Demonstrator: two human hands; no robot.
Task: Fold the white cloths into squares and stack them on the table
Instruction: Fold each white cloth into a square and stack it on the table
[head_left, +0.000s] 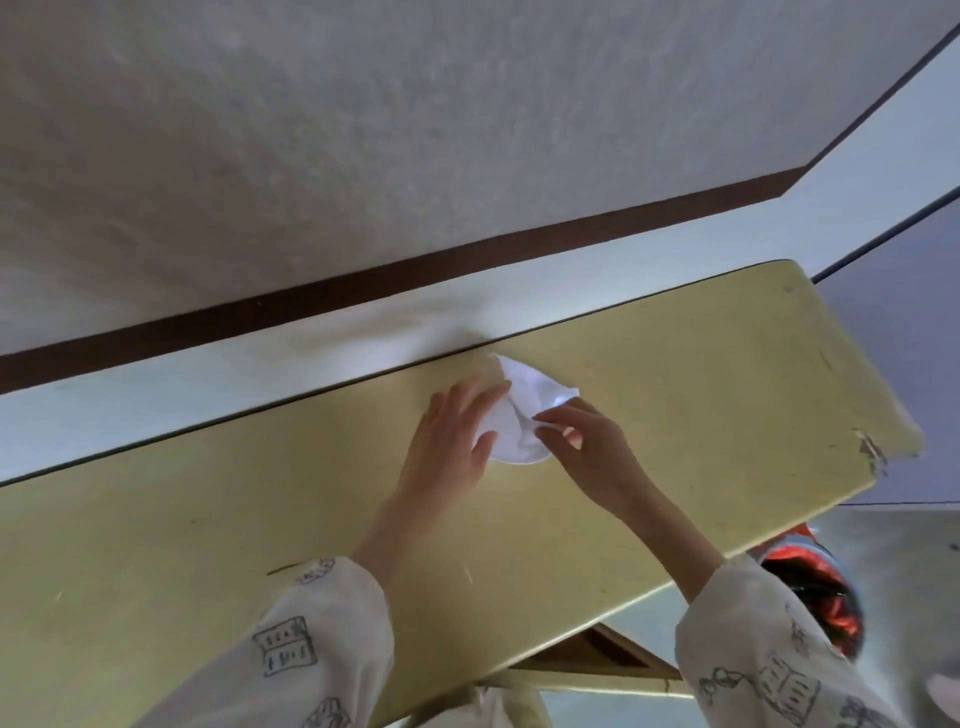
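One small white cloth (522, 415) on the yellow table (675, 395), close to the far edge by the wall (363, 156). Left hand (452, 441) flat on the cloth's left side, fingers straight and spread a bit. Right hand (587, 441) pinching the cloth's right edge between thumb and fingertip. Cloth bunched and rounded, not a square yet. Cream sleeves (322, 639) with little drawings on both arms.

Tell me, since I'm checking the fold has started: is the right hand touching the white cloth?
Touching. The head view shows the right hand pinching a raised fold of the white cloth between thumb and fingertips, with no gap between them.
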